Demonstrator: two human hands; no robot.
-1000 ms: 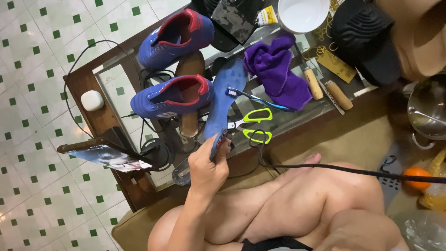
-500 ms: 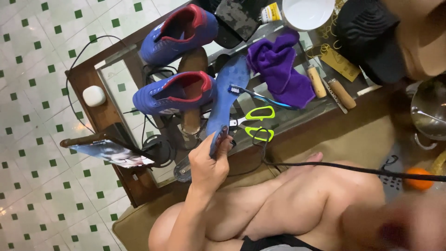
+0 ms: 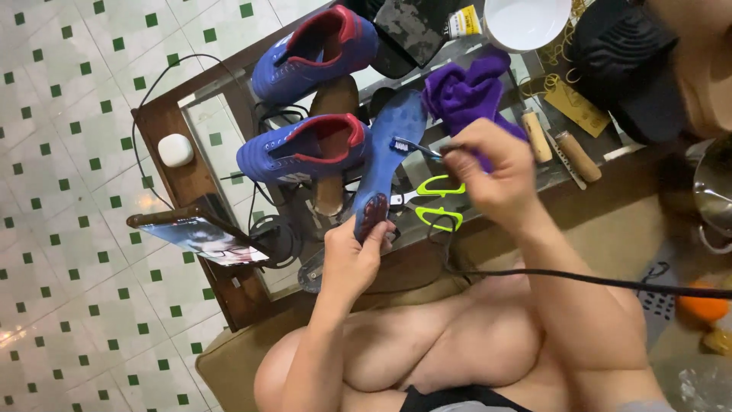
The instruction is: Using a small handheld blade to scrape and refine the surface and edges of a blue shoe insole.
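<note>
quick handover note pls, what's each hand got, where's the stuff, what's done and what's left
Left hand: grips the heel end of the blue insole, held out over the glass table.
Right hand: holds a toothbrush, bristles at the insole's upper part.
Nearby: two blue shoes with red lining on the table, purple cloth beside the insole, green-handled scissors below the right hand, white bowl at the top.
Done: insole is out of the shoe, brush in hand.
Left: the heel patch looks dark; shoes sit untouched.
</note>
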